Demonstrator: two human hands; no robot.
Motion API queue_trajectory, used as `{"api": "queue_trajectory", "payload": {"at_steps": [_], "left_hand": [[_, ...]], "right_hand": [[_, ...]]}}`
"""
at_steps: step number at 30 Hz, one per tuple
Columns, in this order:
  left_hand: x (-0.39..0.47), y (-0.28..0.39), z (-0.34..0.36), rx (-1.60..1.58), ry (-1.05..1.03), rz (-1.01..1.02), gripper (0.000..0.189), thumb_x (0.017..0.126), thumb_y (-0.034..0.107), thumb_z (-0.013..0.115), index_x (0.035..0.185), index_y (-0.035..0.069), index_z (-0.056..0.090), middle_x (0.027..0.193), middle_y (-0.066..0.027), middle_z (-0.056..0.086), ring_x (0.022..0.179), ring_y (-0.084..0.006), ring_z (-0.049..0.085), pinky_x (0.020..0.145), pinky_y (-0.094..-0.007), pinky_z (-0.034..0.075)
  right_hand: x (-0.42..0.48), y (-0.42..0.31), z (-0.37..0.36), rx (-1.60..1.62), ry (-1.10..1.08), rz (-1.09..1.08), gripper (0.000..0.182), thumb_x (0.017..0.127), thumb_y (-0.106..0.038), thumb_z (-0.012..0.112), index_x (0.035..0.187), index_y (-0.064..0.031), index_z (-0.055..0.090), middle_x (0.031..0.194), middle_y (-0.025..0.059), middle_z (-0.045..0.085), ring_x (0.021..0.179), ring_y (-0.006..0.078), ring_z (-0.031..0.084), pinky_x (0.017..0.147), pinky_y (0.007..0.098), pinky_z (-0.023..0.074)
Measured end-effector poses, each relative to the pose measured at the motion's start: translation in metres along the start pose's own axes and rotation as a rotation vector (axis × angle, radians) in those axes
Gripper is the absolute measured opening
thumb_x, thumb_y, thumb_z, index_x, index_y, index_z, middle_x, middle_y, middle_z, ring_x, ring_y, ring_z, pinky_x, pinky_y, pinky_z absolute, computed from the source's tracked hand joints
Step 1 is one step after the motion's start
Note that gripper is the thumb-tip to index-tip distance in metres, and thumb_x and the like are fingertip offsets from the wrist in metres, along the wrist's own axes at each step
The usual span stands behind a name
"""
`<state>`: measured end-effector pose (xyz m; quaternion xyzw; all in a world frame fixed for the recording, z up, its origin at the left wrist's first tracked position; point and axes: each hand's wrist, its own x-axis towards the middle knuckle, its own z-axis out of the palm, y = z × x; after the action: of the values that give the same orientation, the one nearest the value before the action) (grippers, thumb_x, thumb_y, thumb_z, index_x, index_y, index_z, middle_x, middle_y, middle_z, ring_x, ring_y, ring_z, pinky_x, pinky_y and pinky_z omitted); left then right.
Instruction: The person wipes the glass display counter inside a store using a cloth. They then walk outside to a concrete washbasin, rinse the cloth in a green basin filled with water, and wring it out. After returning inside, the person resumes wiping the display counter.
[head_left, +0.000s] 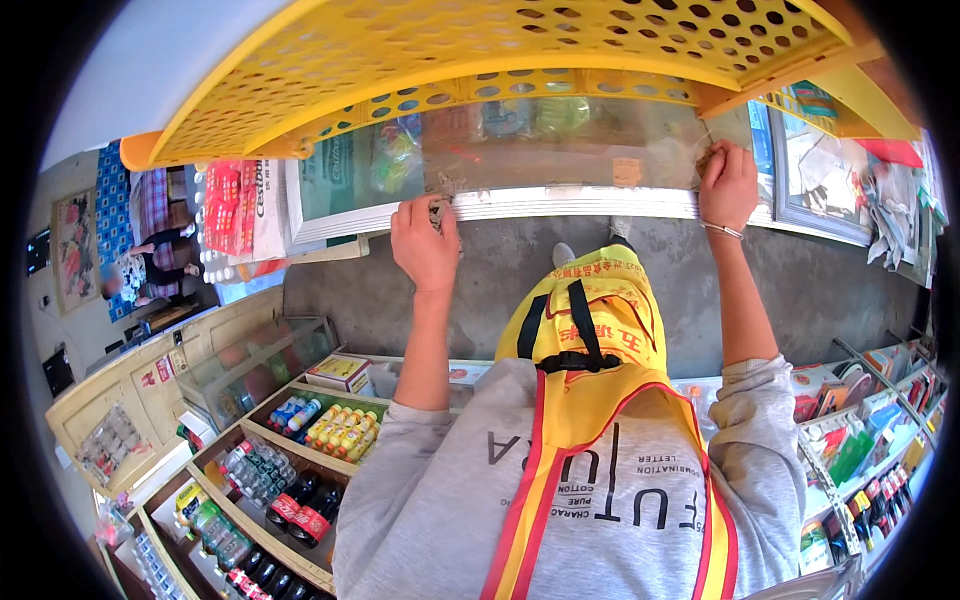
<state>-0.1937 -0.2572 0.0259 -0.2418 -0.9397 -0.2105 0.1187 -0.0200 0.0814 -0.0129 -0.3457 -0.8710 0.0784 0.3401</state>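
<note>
My left hand (424, 244) is at the near edge of a glass-fronted display cabinet (577, 202), closed around a crumpled grey-brown rag (436, 215). Farther right, my right hand (727, 184) is against the glass, its fingers pinched on a small brown piece of cloth (703, 161), mostly hidden by the fingers. Between the hands, an orange label (627, 172) is on the glass. Bagged goods (397, 154) show through the pane. A yellow apron (592, 307) hangs over the front of my body.
A yellow perforated plastic rack (450, 97) overhangs the cabinet. Behind me, wooden compartments hold drink bottles (304, 510). Stocked shelves (855, 442) stand behind on the right. White cartons and red packages (232, 206) sit left of the cabinet. A person (142, 274) is in the far-left background.
</note>
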Motion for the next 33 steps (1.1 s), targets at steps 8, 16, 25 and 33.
{"api": "queue_trajectory", "payload": {"at_steps": [8, 16, 25, 33], "left_hand": [[-0.016, 0.118, 0.051, -0.156, -0.176, 0.215, 0.024, 0.066, 0.015, 0.07, 0.083, 0.009, 0.055, 0.084, -0.0087, 0.055, 0.082, -0.0285, 0.056, 0.069, -0.0399, 0.045], [-0.032, 0.119, 0.021, -1.575, -0.569, -0.751, 0.03, 0.092, 0.024, 0.057, 0.116, 0.006, 0.057, 0.111, -0.0058, 0.06, 0.101, -0.0165, 0.056, 0.087, -0.0309, 0.045], [0.005, -0.003, 0.01, -1.067, -0.123, -0.502, 0.023, 0.094, 0.014, 0.054, 0.111, 0.001, 0.061, 0.109, -0.0086, 0.062, 0.098, -0.0162, 0.057, 0.086, -0.0296, 0.046], [0.043, -0.07, 0.057, 0.338, 0.394, -0.304, 0.047, 0.084, 0.027, 0.059, 0.122, 0.0, 0.05, 0.127, -0.0202, 0.048, 0.116, -0.0371, 0.045, 0.095, -0.0447, 0.039]], "right_hand": [[0.005, -0.005, 0.001, 0.0, -0.028, -0.038, 0.009, 0.088, -0.013, 0.053, 0.09, -0.0083, 0.06, 0.083, 0.0099, 0.057, 0.078, 0.0295, 0.057, 0.066, 0.0402, 0.0463], [-0.035, -0.063, -0.057, 0.935, -0.707, 0.224, 0.054, 0.086, -0.019, 0.066, 0.132, -0.0074, 0.04, 0.109, 0.0026, 0.052, 0.098, 0.0133, 0.052, 0.082, 0.0274, 0.0456], [-0.044, -0.106, -0.106, 0.881, -0.944, -0.053, 0.066, 0.077, -0.015, 0.07, 0.136, -0.0077, 0.042, 0.13, 0.0166, 0.049, 0.118, 0.0324, 0.049, 0.101, 0.0364, 0.0373], [0.01, -0.007, -0.095, 0.224, -0.667, -0.501, 0.055, 0.071, -0.017, 0.072, 0.124, -0.0156, 0.057, 0.131, 0.014, 0.046, 0.118, 0.0346, 0.044, 0.099, 0.0434, 0.0359]]}}
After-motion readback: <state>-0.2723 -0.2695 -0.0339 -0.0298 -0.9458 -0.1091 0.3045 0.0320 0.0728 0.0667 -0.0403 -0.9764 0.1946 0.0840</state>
